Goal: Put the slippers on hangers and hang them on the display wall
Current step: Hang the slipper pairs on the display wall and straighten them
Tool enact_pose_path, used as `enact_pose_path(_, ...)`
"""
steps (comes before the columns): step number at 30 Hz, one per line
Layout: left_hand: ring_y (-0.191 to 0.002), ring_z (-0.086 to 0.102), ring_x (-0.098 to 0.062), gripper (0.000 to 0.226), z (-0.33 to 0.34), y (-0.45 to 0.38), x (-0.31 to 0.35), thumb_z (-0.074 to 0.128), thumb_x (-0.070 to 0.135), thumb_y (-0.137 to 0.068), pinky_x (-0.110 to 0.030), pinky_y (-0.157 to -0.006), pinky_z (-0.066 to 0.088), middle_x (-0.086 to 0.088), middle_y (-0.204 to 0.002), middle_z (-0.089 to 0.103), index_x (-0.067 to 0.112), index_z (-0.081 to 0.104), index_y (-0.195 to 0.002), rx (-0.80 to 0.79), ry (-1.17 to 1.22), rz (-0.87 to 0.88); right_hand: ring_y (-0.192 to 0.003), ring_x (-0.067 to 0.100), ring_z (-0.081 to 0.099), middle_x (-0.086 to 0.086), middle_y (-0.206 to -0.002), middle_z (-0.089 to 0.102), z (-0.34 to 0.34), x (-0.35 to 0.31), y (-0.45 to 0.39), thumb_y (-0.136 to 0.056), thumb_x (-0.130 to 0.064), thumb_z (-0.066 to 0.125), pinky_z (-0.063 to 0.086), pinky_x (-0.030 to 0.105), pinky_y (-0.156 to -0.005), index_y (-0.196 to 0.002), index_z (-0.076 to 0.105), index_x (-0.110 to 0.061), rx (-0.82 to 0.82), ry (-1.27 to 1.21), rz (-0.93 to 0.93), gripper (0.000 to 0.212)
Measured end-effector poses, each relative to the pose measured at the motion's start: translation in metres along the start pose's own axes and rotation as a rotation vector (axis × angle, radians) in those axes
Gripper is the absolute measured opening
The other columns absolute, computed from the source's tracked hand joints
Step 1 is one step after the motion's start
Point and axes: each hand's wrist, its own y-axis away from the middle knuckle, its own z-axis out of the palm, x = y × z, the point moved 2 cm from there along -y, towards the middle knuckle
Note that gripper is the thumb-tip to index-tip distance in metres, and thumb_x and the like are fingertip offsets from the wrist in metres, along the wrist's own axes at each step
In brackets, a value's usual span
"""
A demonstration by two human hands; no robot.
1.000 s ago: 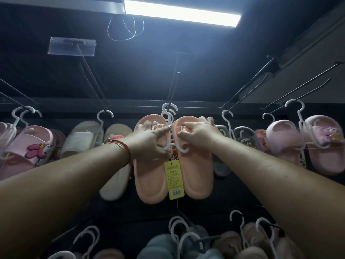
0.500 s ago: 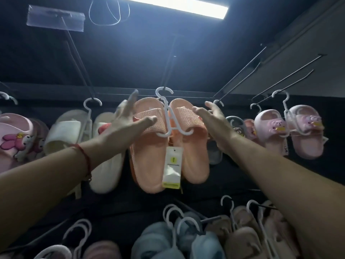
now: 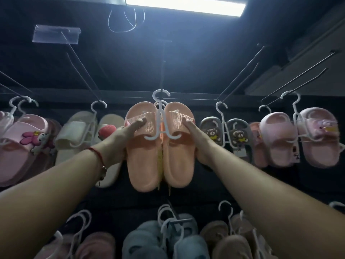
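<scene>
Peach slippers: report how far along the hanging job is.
Done: the peach slippers sit on a white hanger whose hook is up at the wall peg. In hand: left hand and right hand grip the slippers' sides. Left: let go; more loose pairs aren't visible.

I stand in a footwear shop, facing a dark display wall (image 3: 186,75) fitted with long metal pegs (image 3: 240,73). Rows of slippers hang from them on white plastic hangers (image 3: 223,126), a clear price-label holder (image 3: 56,34) caps one peg, and a strip light (image 3: 184,5) glows overhead.
</scene>
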Motion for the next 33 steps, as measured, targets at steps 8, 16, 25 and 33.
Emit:
enact_pose_path(8, -0.102, 0.073, -0.036, 0.078, -0.012, -0.010, -0.005, 0.082, 0.056, -0.075, -0.055, -0.080, 0.060, -0.016, -0.120, 0.072, 0.013, 0.057, -0.135, -0.046, -0.022, 0.000, -0.115, 0.036, 0.066, 0.016, -0.123, 0.070, -0.004, 0.001, 0.002, -0.086, -0.067, 0.061, 0.053, 0.051, -0.099, -0.133, 0.063, -0.012, -0.078, -0.110, 0.015, 0.072)
enact_pose_path(16, -0.102, 0.072, -0.041, 0.101, -0.013, -0.016, -0.010, 0.090, 0.059, -0.059, -0.061, -0.090, 0.056, -0.021, -0.118, 0.072, 0.006, 0.054, -0.137, -0.017, -0.002, 0.031, -0.107, 0.033, 0.071, 0.012, -0.114, 0.074, -0.008, 0.004, -0.002, -0.085, -0.066, 0.064, 0.051, 0.051, -0.102, -0.125, 0.067, -0.016, 0.002, -0.003, -0.065, 0.065)
enact_pose_path(25, -0.100, 0.071, -0.031, 0.089, -0.012, -0.008, 0.002, 0.070, 0.072, -0.077, -0.050, -0.082, 0.060, -0.012, -0.123, 0.066, 0.020, 0.041, -0.143, 0.112, -0.307, 0.036, -0.119, 0.023, 0.061, -0.003, -0.132, 0.064, -0.017, -0.011, 0.017, -0.064, -0.091, 0.051, 0.046, 0.046, -0.106, -0.133, 0.058, -0.027, 0.102, 0.294, 0.026, 0.094)
enact_pose_path(33, -0.133, 0.048, -0.026, 0.108, -0.030, 0.050, 0.010, 0.057, 0.090, -0.065, -0.049, -0.111, 0.042, -0.006, -0.153, 0.039, 0.033, 0.029, -0.153, 0.159, -1.162, 0.290, -0.138, 0.022, 0.045, 0.001, -0.151, 0.049, -0.061, -0.024, 0.070, -0.097, -0.063, 0.044, 0.039, 0.033, -0.107, -0.149, 0.046, -0.023, 0.058, 1.099, -0.151, 0.065)
